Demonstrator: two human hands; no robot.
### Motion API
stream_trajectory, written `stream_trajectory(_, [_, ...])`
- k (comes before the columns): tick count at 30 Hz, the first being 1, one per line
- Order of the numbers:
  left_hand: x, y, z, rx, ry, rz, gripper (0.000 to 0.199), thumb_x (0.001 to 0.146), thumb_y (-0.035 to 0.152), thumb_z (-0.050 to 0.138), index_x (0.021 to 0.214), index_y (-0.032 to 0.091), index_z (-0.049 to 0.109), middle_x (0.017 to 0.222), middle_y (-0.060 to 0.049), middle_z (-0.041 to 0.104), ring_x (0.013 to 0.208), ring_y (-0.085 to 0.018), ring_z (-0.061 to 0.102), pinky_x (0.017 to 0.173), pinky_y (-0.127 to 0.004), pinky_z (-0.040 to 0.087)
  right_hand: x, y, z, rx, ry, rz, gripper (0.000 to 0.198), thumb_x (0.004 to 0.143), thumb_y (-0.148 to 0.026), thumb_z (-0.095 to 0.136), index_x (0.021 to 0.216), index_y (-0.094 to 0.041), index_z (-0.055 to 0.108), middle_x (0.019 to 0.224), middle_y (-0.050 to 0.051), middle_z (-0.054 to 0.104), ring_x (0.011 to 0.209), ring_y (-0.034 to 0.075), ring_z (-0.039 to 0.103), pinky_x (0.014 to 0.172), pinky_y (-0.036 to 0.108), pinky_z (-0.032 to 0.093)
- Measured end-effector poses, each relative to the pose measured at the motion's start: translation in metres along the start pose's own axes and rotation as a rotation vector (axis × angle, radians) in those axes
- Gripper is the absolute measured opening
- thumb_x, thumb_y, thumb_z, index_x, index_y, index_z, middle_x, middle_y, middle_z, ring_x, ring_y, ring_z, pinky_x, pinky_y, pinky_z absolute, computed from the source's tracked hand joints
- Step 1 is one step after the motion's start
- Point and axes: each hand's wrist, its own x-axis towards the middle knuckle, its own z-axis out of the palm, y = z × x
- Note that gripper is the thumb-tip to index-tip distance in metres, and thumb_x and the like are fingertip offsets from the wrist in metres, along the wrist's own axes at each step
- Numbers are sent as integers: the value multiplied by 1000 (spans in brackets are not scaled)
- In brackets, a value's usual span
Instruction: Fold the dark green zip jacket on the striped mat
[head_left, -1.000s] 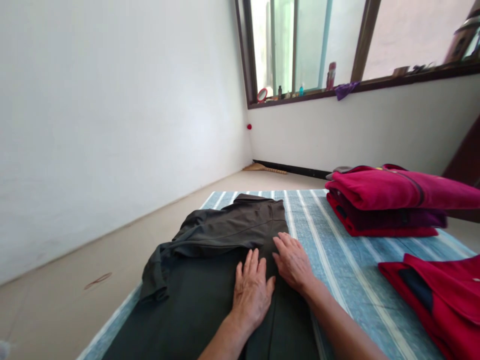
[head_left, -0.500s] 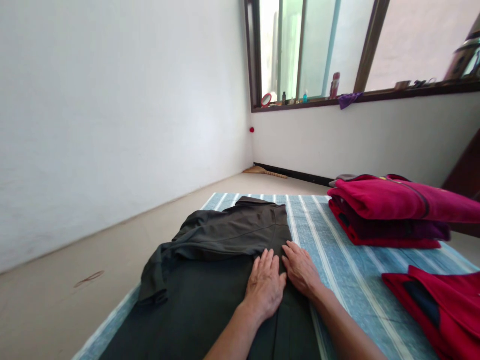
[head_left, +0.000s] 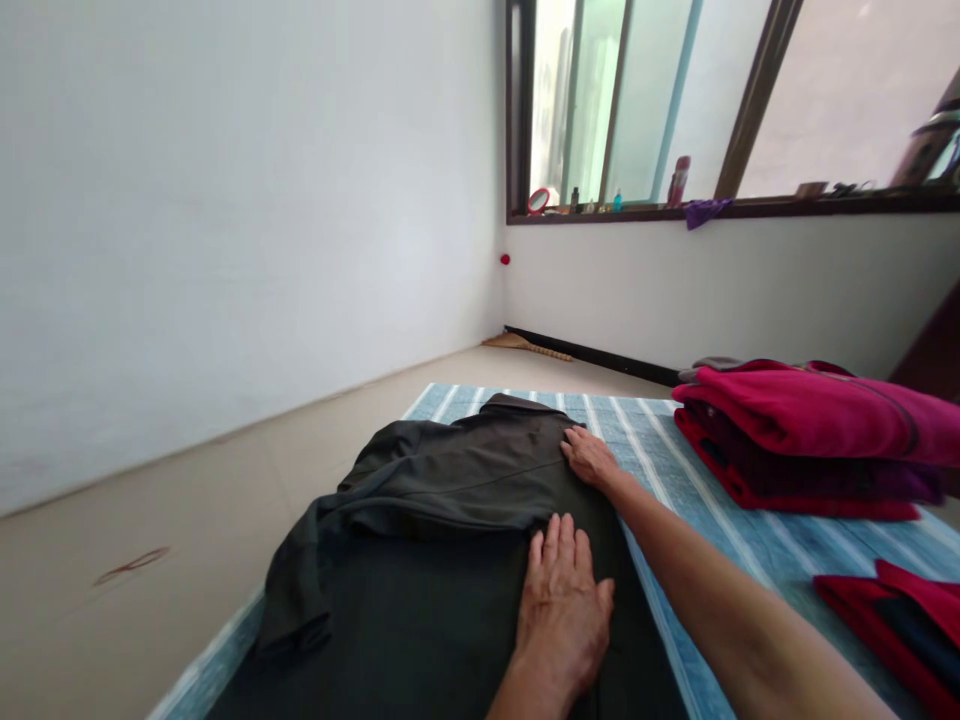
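A dark shirt (head_left: 442, 590) lies spread out on a blue striped sheet, its collar at the far end and one sleeve folded across it toward the left. My left hand (head_left: 564, 600) rests flat on the shirt's middle, fingers stretched forward near the sleeve's lower edge. Farther up, my right hand (head_left: 590, 457) touches the right shoulder edge close to the collar. Its fingers are extended and lie on the cloth, with no grip visible.
The striped sheet (head_left: 645, 440) covers the surface under the shirt. A stack of folded red and purple clothes (head_left: 810, 430) sits at the right, with another red folded garment (head_left: 892, 620) nearer. A broom (head_left: 525, 345) lies by the far wall. Small items line the windowsill (head_left: 637, 212).
My right hand has moved forward along the shirt's right edge to the shoulder. My left hand stays flat on the cloth, now a little nearer and to the right. The view has shifted slightly.
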Motion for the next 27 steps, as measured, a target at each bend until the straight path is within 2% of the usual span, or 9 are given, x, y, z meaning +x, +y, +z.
stream_trajectory(4, [-1,2,-1,-17,1,-13,60,92,47,30,139,10,40,150,-12,25,140,-25,14,114,-47,17,8,9,8,-14,-47,11,30,95,-38,33,105,-19,54,113,8,56,106,18,51,89,29,33])
stream_trajectory(11, [-1,3,-2,10,7,-10,60,92,48,31,138,10,41,149,-12,26,140,-25,16,115,-44,16,12,12,7,-24,-93,32,35,95,-43,30,111,-21,53,123,7,52,115,20,47,91,31,32])
stream_trajectory(15, [-1,2,0,19,23,-3,60,92,49,31,138,10,42,149,-13,27,139,-25,17,114,-44,18,11,10,5,-28,-79,42,37,95,-46,31,109,-21,54,120,7,54,111,20,49,89,31,33])
stream_trajectory(20, [1,1,2,9,5,8,61,92,48,32,138,9,40,149,-14,26,140,-26,16,114,-46,18,5,7,3,-47,-25,60,41,97,-40,21,101,-20,57,112,9,57,108,20,50,91,32,31])
stream_trajectory(27, [1,0,5,39,34,15,62,91,48,32,138,9,40,149,-14,28,140,-26,18,114,-46,18,5,9,3,-25,-75,52,38,95,-47,29,107,-21,54,117,7,55,112,20,49,91,33,33])
